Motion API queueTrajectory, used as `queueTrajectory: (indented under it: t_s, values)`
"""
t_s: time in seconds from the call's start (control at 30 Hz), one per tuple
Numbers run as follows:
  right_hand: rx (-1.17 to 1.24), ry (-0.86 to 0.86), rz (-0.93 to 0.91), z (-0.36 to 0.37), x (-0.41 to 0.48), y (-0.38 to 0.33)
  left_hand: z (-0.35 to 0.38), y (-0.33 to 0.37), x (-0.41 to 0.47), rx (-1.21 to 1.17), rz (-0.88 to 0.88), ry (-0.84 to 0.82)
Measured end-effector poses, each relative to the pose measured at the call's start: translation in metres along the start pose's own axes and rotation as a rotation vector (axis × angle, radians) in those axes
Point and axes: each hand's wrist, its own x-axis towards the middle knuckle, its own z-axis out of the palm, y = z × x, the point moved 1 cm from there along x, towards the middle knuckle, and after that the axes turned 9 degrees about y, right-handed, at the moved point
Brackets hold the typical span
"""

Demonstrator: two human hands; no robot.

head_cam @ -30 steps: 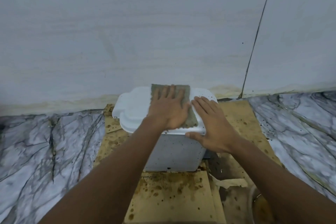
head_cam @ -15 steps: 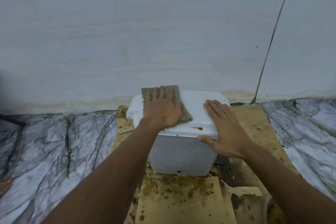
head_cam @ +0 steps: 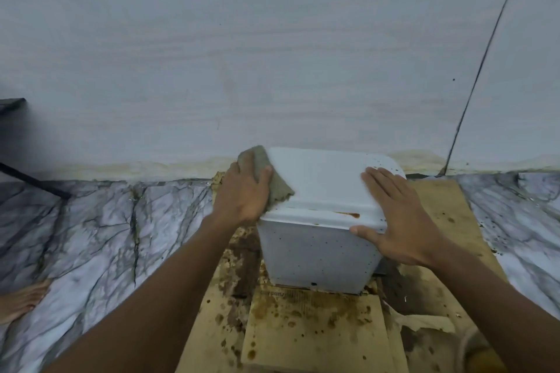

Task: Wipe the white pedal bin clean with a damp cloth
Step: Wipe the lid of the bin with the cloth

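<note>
Your left hand (head_cam: 245, 191) grips the cloth (head_cam: 272, 182) at the lid's left edge. Your right hand (head_cam: 403, 221) lies flat and open, steadying the bin (head_cam: 318, 254). Sweep firmly toward the brown smear (head_cam: 353, 215).

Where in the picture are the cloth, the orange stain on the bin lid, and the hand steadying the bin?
cloth (head_cam: 274, 183): head view, on its middle fold beside the thumb.
orange stain (head_cam: 353, 215): head view, on the lid's front edge.
right hand (head_cam: 400, 221): head view, on the back of the hand.
</note>
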Motion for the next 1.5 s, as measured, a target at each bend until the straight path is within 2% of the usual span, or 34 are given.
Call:
queueTrajectory:
  t_s: [0.1, 0.2, 0.27, 0.37, 0.5, 0.57, 0.7, 0.9, 0.97, 1.03, 1.2, 1.5]
  values:
    - [-0.011, 0.010, -0.004, 0.000, 0.000, -0.002, 0.012, 0.021, -0.025, 0.248, 0.124, 0.053]
    - [-0.015, 0.018, -0.008, 0.001, -0.001, -0.002, 0.027, 0.052, -0.025, 0.373, 0.315, -0.051]
    - [-0.012, 0.013, -0.001, 0.000, -0.001, -0.002, 0.029, 0.060, -0.009, 0.380, 0.341, -0.111]
    - [0.004, -0.005, 0.001, -0.002, 0.001, -0.005, 0.020, 0.050, 0.012, 0.384, 0.280, -0.071]
    - [-0.023, 0.009, -0.020, 0.000, 0.004, -0.013, 0.009, 0.019, 0.018, 0.270, -0.007, 0.013]
    - [-0.043, 0.005, -0.025, 0.000, 0.003, -0.012, 0.013, 0.015, 0.008, 0.243, -0.024, 0.059]
    - [-0.036, -0.008, -0.005, -0.003, 0.000, -0.006, 0.033, 0.031, -0.027, 0.379, 0.252, 0.156]
    - [0.025, -0.002, 0.003, -0.004, 0.000, -0.005, 0.057, 0.074, -0.041, 0.435, 0.671, 0.013]
    - [0.061, -0.013, 0.009, -0.006, 0.000, -0.001, 0.056, 0.072, -0.038, 0.432, 0.751, -0.015]
    - [0.059, -0.017, 0.003, -0.007, 0.001, -0.002, 0.044, 0.056, -0.033, 0.385, 0.764, -0.022]
    - [-0.008, -0.032, 0.000, -0.007, 0.004, -0.008, 0.019, 0.023, -0.027, 0.367, 0.654, -0.001]
    - [0.024, -0.046, 0.013, -0.010, 0.004, -0.007, 0.064, 0.092, -0.041, 0.407, 0.684, -0.024]
